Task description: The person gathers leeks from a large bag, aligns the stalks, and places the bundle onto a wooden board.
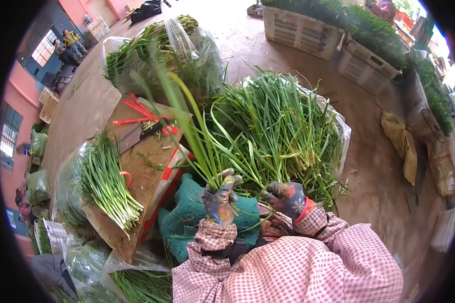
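Observation:
My left hand (219,201), in a patterned glove, is closed around a small upright bunch of garlic chives (199,151). My right hand (287,199), in a similar glove with a flower print, pinches a few long chive leaves just right of it. Directly beyond my hands lies a large heap of loose garlic chives (283,121) on plastic. To the left, a chive bundle tied with a red band (103,177) rests on a cardboard-like board (141,174). A knife (131,138) with a dark handle and several red ties (136,110) lie farther back on that board.
A plastic bag full of greens (162,60) stands behind the board. White crates of greens (303,33) line the right and back. Brown sacking (399,144) lies on the floor at right. Two people (71,45) sit far left; bagged greens (38,186) are nearer.

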`<act>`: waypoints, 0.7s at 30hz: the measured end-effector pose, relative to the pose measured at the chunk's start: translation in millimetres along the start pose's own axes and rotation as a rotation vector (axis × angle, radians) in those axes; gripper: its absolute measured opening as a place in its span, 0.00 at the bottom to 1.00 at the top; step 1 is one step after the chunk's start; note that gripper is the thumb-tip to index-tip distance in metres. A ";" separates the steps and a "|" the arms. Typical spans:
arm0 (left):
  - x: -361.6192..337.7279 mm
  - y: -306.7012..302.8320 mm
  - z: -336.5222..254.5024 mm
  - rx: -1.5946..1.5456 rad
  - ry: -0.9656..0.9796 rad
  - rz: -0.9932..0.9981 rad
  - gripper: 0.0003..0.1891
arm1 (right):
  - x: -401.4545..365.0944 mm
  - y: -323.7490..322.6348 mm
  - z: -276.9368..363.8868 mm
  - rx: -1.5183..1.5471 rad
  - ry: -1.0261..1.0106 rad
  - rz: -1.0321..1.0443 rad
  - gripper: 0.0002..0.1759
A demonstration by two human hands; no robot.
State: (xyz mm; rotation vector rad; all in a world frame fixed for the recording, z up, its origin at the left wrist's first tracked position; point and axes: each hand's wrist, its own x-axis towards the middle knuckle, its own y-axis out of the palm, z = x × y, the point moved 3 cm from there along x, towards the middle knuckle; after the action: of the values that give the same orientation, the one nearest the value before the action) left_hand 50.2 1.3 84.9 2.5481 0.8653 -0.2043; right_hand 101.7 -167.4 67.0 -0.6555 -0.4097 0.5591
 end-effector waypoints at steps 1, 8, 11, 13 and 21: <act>2.2 -2.7 2.5 -0.002 0.026 -0.041 0.13 | -2.6 5.5 1.6 0.008 -0.003 0.010 0.11; 17.5 -8.7 41.4 -0.191 -0.178 0.041 0.16 | -9.2 29.2 8.1 -0.026 -0.006 0.131 0.09; 12.4 3.2 35.7 0.165 -0.037 0.071 0.15 | -4.3 24.3 16.3 0.673 0.398 0.190 0.12; 8.2 11.3 37.0 0.211 0.070 0.031 0.13 | 7.8 26.6 13.3 0.889 0.290 0.113 0.15; 15.9 -6.5 27.2 0.002 -0.071 0.048 0.14 | 3.4 45.0 -16.7 1.293 0.601 0.083 0.11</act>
State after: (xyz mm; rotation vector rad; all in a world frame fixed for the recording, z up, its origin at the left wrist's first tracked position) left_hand 58.8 2.3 54.0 2.5440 0.7764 -0.2797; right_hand 97.2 -143.4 25.6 0.4276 0.5531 0.5522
